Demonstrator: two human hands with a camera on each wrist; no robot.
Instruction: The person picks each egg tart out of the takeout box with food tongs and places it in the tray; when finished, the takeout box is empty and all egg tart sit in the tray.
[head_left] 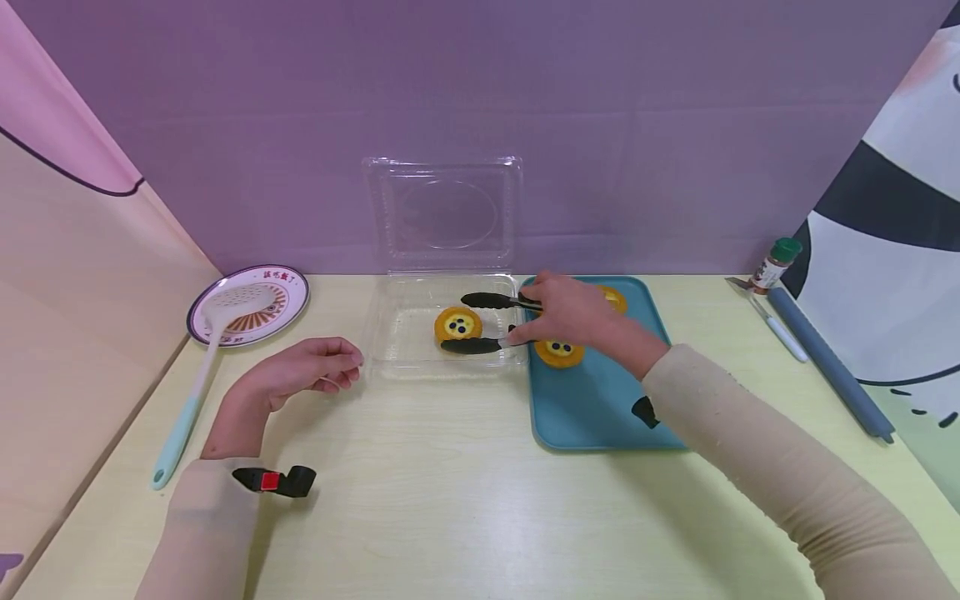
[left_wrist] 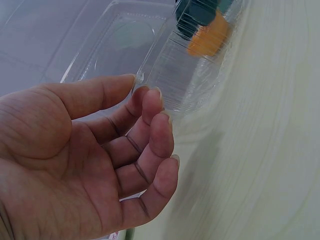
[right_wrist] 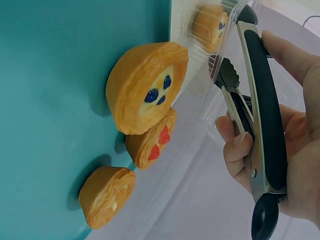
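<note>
The right hand holds black tongs with its fingers curled round the handles. The tong tips are spread apart on both sides of a blueberry tart inside the clear plastic box. The box lid stands up behind it. Just beside the box is a teal tray with more tarts. The left hand holds nothing, its fingers loosely bent near the box's corner. Farther left, a slotted spoon rests on a plate.
</note>
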